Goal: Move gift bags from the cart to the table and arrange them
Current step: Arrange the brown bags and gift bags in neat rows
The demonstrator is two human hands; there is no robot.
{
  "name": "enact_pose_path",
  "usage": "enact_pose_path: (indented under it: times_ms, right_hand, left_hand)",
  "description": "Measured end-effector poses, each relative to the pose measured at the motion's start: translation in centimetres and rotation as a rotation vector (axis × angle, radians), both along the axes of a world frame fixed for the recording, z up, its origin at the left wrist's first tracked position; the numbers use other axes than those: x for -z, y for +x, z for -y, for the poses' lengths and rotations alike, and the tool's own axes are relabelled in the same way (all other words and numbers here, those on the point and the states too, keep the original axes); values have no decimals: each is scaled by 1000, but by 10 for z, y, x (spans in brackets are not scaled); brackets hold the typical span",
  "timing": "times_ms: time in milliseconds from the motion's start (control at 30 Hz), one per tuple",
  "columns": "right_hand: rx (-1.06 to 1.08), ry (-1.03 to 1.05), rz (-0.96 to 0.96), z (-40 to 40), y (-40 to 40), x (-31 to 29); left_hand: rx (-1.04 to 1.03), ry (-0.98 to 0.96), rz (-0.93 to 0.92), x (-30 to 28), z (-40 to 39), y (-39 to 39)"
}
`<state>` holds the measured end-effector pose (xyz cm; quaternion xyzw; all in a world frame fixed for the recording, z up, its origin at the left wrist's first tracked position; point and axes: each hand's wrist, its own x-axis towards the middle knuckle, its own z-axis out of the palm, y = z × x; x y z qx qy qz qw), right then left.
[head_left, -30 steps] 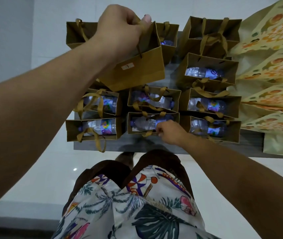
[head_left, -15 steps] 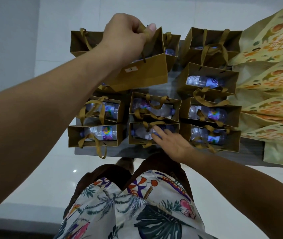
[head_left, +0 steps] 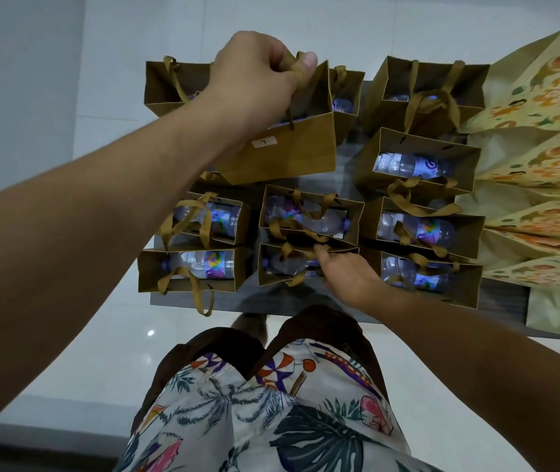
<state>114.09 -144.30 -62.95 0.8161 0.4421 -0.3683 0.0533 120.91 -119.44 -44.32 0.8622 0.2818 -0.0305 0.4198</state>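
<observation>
Several brown paper gift bags with ribbon handles stand in rows on a grey table (head_left: 323, 303), each with a water bottle inside. My left hand (head_left: 254, 76) is shut on the handles of one brown gift bag (head_left: 289, 151), held tilted above the middle rows; a small white label shows on its side. My right hand (head_left: 346, 274) reaches into the front middle bag (head_left: 271, 270), fingers pinching its ribbon handle at the bag's top edge. Beside it stand the front left bag (head_left: 186, 270) and the front right bag (head_left: 442, 277).
Large yellow patterned bags (head_left: 544, 165) lie stacked along the table's right side. White tiled floor lies to the left and below the table's front edge. My flowered shirt and brown shorts fill the lower view, close to the table edge.
My right hand went from lying flat at the front middle bag to pinching its ribbon handle. The held bag in my left hand stays roughly where it was.
</observation>
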Motion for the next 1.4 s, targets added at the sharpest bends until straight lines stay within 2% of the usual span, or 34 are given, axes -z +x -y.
enact_pose_path:
  times_ms: [233, 467, 633, 800, 1000, 1167, 1300, 1400]
  right_hand:
    - [-1, 24, -89, 9, -2, -11]
    - [-108, -207, 14, 1, -12, -41]
    - [-96, -360, 48, -2, -17, -51]
    - [-74, -403, 105, -4, -23, -65]
    - [-45, 26, 160, -3, -29, -83]
    - [-44, 136, 151, 1, -33, -89]
    - [19, 423, 108, 5, -33, -105]
    - [94, 528, 157, 8, -21, -130]
  left_hand:
    - [13, -33, -1, -1, 3, -3]
    - [-6, -57, -9, -10, -2, -6]
    - [19, -34, -3, -20, 0, -10]
    - [50, -22, 4, -26, 6, -14]
    - [64, -15, 15, -42, 10, -16]
    - [50, -25, 30, -55, 11, -20]
    - [35, -39, 52, -68, 12, -20]
    - [29, -38, 69, -82, 10, -19]
